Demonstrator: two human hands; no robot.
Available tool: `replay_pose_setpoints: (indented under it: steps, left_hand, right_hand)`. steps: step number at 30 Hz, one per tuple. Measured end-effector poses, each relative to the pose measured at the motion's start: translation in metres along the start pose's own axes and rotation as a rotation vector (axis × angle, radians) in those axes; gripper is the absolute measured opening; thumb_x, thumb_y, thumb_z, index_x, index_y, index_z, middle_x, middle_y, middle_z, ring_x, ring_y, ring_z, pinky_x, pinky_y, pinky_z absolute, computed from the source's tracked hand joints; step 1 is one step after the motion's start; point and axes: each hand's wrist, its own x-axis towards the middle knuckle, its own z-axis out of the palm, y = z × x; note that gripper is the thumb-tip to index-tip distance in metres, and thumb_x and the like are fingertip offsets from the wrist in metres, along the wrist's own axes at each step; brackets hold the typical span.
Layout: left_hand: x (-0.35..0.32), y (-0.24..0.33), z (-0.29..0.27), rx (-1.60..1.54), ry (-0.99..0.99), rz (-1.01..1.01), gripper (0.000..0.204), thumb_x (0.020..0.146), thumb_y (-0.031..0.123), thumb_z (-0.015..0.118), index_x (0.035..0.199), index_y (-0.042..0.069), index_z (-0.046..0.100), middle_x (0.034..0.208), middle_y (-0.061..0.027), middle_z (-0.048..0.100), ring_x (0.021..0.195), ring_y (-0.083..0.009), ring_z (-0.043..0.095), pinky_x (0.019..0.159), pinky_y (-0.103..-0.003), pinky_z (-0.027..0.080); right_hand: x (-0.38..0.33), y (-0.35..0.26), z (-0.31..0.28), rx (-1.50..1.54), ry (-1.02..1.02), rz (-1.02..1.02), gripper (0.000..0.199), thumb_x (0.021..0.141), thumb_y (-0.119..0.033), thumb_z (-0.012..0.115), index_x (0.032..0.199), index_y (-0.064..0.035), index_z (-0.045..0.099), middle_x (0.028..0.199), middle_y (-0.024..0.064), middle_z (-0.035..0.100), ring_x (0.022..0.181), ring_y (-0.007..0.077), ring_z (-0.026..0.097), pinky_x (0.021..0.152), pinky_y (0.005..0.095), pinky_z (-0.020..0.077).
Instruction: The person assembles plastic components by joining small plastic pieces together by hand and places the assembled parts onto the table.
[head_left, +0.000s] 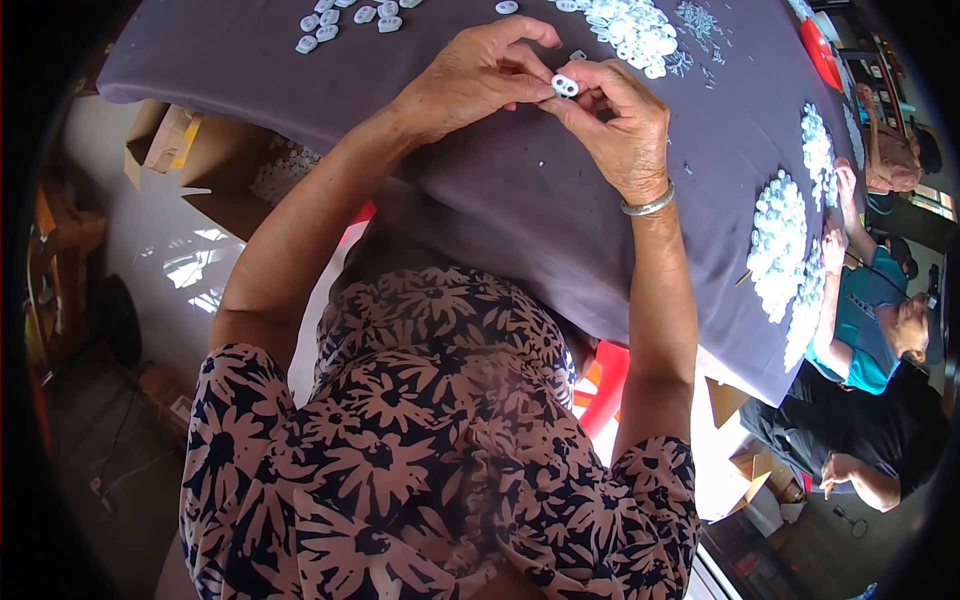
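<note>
- While both hands pinch it, the small white two-holed piece (pixel 565 85) lies with its long axis slanting left-up to right-down.
- Left hand (pixel 475 75) and right hand (pixel 625 125) grasp it above the grey tablecloth (pixel 520 200).

I am watching a small white plastic piece (pixel 565 85) with two round holes being pinched over the far middle of the grey table, lying roughly level, its two holes facing up toward me, its edges partly hidden by fingertips.

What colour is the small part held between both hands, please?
The small part is white, seen in the head view.
</note>
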Motion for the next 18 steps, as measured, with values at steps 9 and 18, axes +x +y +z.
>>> replay_pose_setpoints:
  steps: [9, 18]
  left_hand:
    - [-0.002, -0.002, 0.004, 0.109, 0.087, 0.087, 0.051, 0.082, 0.003, 0.068, 0.125, 0.001, 0.041, 0.081, -0.0039, 0.064, 0.077, -0.0072, 0.057, 0.068, -0.022, 0.046]
    - [-0.007, 0.009, 0.014, 0.291, 0.165, 0.107, 0.046, 0.083, 0.002, 0.064, 0.123, 0.001, 0.041, 0.079, -0.0063, 0.064, 0.074, -0.0096, 0.058, 0.066, -0.025, 0.047]
  right_hand:
    - [0.000, 0.004, 0.000, 0.194, -0.027, 0.109, 0.014, 0.084, -0.002, 0.067, 0.098, -0.0014, 0.067, 0.083, 0.0003, 0.062, 0.070, 0.0055, 0.056, 0.061, 0.0190, 0.0490]
    - [0.000, 0.004, -0.001, 0.381, -0.006, 0.270, 0.014, 0.089, -0.006, 0.063, 0.102, -0.0014, 0.067, 0.084, 0.0005, 0.064, 0.065, 0.0059, 0.054, 0.059, 0.0191, 0.0472]
